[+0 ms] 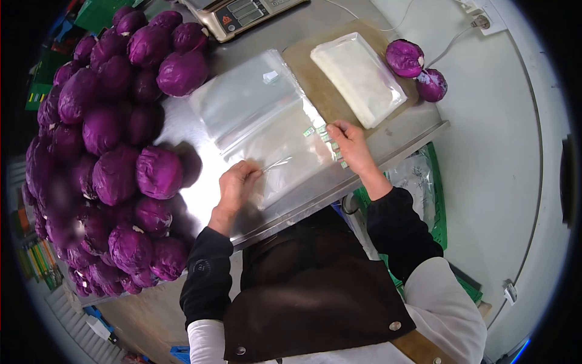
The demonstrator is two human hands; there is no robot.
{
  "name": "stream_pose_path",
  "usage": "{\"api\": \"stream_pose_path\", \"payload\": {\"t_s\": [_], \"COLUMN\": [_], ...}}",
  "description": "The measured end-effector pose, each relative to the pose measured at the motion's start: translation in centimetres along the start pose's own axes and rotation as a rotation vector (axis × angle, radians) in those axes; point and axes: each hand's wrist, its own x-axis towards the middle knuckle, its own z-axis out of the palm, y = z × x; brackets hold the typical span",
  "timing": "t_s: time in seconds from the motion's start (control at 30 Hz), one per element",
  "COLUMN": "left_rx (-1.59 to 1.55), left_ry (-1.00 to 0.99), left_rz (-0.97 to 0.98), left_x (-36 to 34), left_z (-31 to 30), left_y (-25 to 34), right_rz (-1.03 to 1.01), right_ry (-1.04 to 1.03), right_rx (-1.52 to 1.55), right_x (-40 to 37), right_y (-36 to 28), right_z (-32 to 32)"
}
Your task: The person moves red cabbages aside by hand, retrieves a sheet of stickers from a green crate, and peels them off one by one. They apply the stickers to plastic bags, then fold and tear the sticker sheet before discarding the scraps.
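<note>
Clear plastic bags lie flat on the metal table, overlapping one another. My left hand is closed, its thumb and fingers pinching the creased edge of the nearer clear bag. My right hand is at the bag's right side, thumb and forefinger pinched together at a small green-and-white label sticker. Another label lies on the bag just left of it. Several more labels run in a row beside and partly under my right hand. What lies under my fingertips is partly hidden.
Many red cabbages are piled on the table's left side. A scale stands at the back. A stack of clear bags rests on a brown board. Two red cabbages sit by the wall. A green crate stands below the table edge.
</note>
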Motion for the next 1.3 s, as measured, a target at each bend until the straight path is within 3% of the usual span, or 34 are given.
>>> {"api": "stream_pose_path", "payload": {"t_s": [0.1,0.13,0.17,0.2,0.23,0.3,0.33,0.37,0.4,0.43,0.47,0.53,0.57,0.63,0.7,0.77,0.8,0.83,0.87,0.9,0.97,1.0,1.07,1.1,1.13,1.17,1.23,1.27,1.3], "left_rx": [-0.506,-0.801,-0.826,-1.285,-1.347,-0.812,-0.754,-0.332,0.153,0.269,0.227,0.177,-0.081,-0.625,-1.029,-1.072,-0.919,-0.838,-0.422,-0.121,0.316,0.316,-0.287,-0.293,-0.622,-0.949,-1.281,-0.987,-0.850], "left_ry": [-0.106,-0.064,0.293,0.525,0.721,0.548,0.246,0.032,-0.037,-0.049,-0.019,0.012,-0.060,-0.141,0.360,0.859,0.755,0.571,0.204,0.109,0.022,0.030,-0.112,-0.103,0.003,0.113,0.731,0.823,0.725], "left_rz": [-0.230,-0.336,-0.397,-0.374,-0.408,-0.284,-0.218,-0.072,0.113,0.224,0.216,0.205,0.057,-0.257,-0.551,-0.554,-0.353,-0.342,-0.188,0.049,0.299,0.299,-0.124,-0.129,-0.276,-0.421,-0.585,-0.563,-0.383], "left_x": [0.9,1.4,1.8,2.3,1.8,0.9,0.3,-0.1,-0.1,-0.1,0.1,0.6,1.1,2.2,2.6,1.4,0.4,-0.6,-1.1,-1.2,-1.1,-0.7,-0.6,-0.2,0.3,0.6,0.8,0.1,-1.0], "left_z": [-1.8,-3.6,-4.5,-5.2,-5.3,-3.2,-2.2,-2.0,-1.2,-0.5,0.1,0.2,-0.2,-1.9,-3.9,-3.2,-2.2,-1.4,-0.7,-0.3,1.1,1.0,0.6,-0.4,-1.9,-2.8,-3.2,-3.1,-2.0], "left_y": [-2.3,-2.6,-2.4,-3.7,-4.3,-2.8,-1.0,1.3,1.8,1.7,0.5,-1.1,-1.7,-2.3,-0.3,-0.8,-1.2,0.8,1.3,2.5,0.6,0.1,-1.2,-1.7,-2.0,-2.0,-1.6,-0.9,-1.1], "right_rz": [0.145,0.001,-0.142,-0.169,-0.166,-0.191,-0.195,-0.188,-0.123,-0.063,-0.070,-0.186,-0.187,0.144,0.086,-0.081,-0.075,-0.072,-0.089,-0.106,-0.102,-0.128,-0.150,-0.019,0.114,0.115,0.104,-0.218,-0.216], "right_ry": [0.200,0.202,0.203,0.101,0.107,0.013,-0.023,-0.025,-0.023,-0.025,-0.030,0.092,0.083,0.341,0.367,0.122,0.009,0.011,-0.073,-0.161,-0.113,0.005,0.107,0.203,0.288,0.286,0.127,-0.049,-0.046], "right_rx": [0.219,-0.006,-0.232,-0.400,-0.398,-0.827,-1.084,-1.083,-1.128,-1.176,-1.181,-0.711,-0.716,0.080,-0.051,-0.432,-0.539,-0.536,-0.774,-1.012,-1.117,-1.091,-1.068,-0.555,-0.038,-0.040,0.093,-0.415,-0.410], "right_x": [1.3,2.4,3.2,2.7,2.8,3.5,4.1,4.4,4.7,4.9,5.0,4.6,4.4,4.2,4.9,4.7,4.7,4.9,5.0,5.2,5.8,5.8,5.2,5.0,4.8,4.7,5.0,6.4,6.1], "right_y": [0.8,2.3,3.7,2.2,1.8,1.4,1.6,1.4,0.9,0.6,0.6,0.8,0.6,-0.8,0.9,0.5,0.0,0.1,0.3,0.6,0.7,0.1,-1.0,-1.8,-2.1,-2.0,-0.8,2.4,1.8], "right_z": [-0.4,-0.3,-0.4,0.2,1.1,2.5,2.7,2.6,2.5,2.6,2.1,0.1,-0.3,-1.1,-1.7,-0.6,-0.1,0.5,0.9,1.2,1.3,0.7,-0.7,-1.7,-2.3,-2.6,-2.8,-3.1,-2.3]}}
